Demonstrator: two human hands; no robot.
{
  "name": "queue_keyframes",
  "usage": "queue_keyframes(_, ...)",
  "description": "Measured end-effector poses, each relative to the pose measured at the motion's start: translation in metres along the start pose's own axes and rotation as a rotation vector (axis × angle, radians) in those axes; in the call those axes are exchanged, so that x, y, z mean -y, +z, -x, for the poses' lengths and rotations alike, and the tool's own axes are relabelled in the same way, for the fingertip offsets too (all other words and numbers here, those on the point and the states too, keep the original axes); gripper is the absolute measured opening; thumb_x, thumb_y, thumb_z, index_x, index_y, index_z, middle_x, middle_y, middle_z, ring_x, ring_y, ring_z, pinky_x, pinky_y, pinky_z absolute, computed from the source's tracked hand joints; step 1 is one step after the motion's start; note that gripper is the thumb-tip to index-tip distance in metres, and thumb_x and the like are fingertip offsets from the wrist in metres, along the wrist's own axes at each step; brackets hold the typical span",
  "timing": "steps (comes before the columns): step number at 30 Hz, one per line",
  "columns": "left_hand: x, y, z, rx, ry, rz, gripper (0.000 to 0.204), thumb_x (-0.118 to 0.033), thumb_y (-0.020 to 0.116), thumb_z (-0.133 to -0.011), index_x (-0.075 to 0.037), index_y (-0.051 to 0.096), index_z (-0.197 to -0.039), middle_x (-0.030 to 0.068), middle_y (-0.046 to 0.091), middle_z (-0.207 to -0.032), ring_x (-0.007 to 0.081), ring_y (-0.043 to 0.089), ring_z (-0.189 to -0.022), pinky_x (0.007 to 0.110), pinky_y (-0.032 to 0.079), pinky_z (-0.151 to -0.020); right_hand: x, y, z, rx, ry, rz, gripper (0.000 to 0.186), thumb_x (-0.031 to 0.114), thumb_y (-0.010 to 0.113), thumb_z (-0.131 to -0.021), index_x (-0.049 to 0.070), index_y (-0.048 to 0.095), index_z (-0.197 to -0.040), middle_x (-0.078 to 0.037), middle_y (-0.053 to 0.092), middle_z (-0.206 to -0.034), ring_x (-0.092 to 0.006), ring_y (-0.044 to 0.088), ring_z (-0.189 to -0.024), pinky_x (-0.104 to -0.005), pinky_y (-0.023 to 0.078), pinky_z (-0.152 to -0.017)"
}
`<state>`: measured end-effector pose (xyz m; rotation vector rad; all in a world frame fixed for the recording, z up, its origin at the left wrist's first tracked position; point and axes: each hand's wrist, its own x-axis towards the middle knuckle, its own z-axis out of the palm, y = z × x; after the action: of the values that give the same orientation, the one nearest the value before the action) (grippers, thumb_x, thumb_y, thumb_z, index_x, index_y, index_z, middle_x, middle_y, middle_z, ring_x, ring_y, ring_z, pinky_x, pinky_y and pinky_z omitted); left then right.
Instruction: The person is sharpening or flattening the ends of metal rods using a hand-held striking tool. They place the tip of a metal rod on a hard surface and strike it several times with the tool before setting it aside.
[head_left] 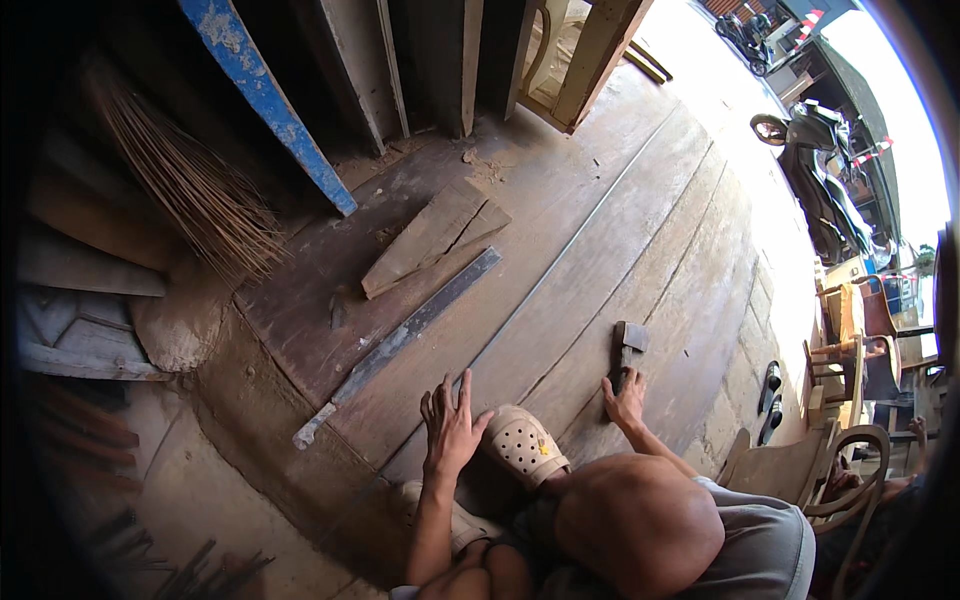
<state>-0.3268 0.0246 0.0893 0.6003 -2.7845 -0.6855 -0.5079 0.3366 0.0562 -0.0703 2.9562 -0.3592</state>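
Observation:
My left hand (452, 428) is spread above the wooden planks with its fingers apart, holding nothing. Its fingertips are beside the near end of a long thin grey rod or strip (560, 258) running along the boards; whether they touch it I cannot tell. To the right, my right hand (627, 398) is closed round the dark handle of a hammer (630, 338) with a blocky head, which lies on the planks. Left of my left hand lies a long flat grey bar (415, 330). Beyond it rests a cracked piece of wood (435, 240).
A stick broom (200, 180) leans at the left, near a blue-painted board (275, 110) and other upright boards. A wooden frame (580, 60) stands at the far side. Black sandals (770, 400), wooden chairs (850, 350) and a parked motorcycle (820, 180) are at the right.

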Motion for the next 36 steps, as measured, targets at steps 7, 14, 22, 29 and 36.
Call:
queue_keyframes(7,0.058,0.019,0.081,0.098,-0.316,0.176,0.039,-0.026,0.064,-0.089,-0.006,0.059,-0.122,0.016,0.057,-0.115,0.0343,0.053,-0.107,0.046,0.042,-0.095,-0.016,0.014,-0.001,-0.094,-0.067,0.02,0.059,0.029,0.066,-0.085,0.002,0.042,-0.131,-0.024,0.044,-0.128,-0.0418,0.042,-0.121,-0.0496,0.036,-0.103)
queue_keyframes(14,0.076,0.003,0.085,0.388,-0.328,0.2,0.039,-0.02,0.07,-0.084,-0.005,0.058,-0.118,0.0172,0.058,-0.111,0.0366,0.057,-0.104,0.045,0.045,-0.092,-0.019,0.029,-0.019,-0.149,-0.014,0.071,0.056,0.031,0.065,-0.089,-0.002,0.041,-0.127,-0.026,0.046,-0.122,-0.0447,0.044,-0.116,-0.0515,0.039,-0.098)
queue_keyframes(22,0.105,-0.032,0.112,0.289,-0.556,0.414,0.046,-0.026,0.071,-0.083,-0.005,0.056,-0.122,0.0193,0.061,-0.116,0.039,0.056,-0.108,0.044,0.044,-0.093,-0.045,0.029,-0.034,-0.14,-0.003,0.071,0.058,0.032,0.064,-0.09,-0.004,0.04,-0.129,-0.028,0.046,-0.12,-0.0462,0.047,-0.114,-0.0512,0.039,-0.098)
queue_keyframes(29,0.136,-0.048,0.168,0.245,-0.829,0.394,0.029,-0.028,0.057,-0.096,-0.002,0.064,-0.103,0.0198,0.068,-0.097,0.0373,0.064,-0.092,0.043,0.049,-0.082,-0.049,0.03,-0.038,-0.082,0.043,0.055,0.063,0.031,0.065,-0.088,-0.005,0.038,-0.133,-0.029,0.046,-0.123,-0.0462,0.048,-0.116,-0.0502,0.04,-0.098)
queue_keyframes(36,0.134,-0.027,0.2,0.153,-0.797,0.556,0.023,-0.021,0.065,-0.09,0.002,0.065,-0.095,0.0195,0.068,-0.089,0.036,0.066,-0.084,0.039,0.05,-0.076,-0.041,0.036,-0.04,-0.038,0.101,0.035,0.075,0.036,0.064,-0.088,-0.005,0.032,-0.141,-0.031,0.042,-0.132,-0.0465,0.044,-0.123,-0.0489,0.038,-0.104)
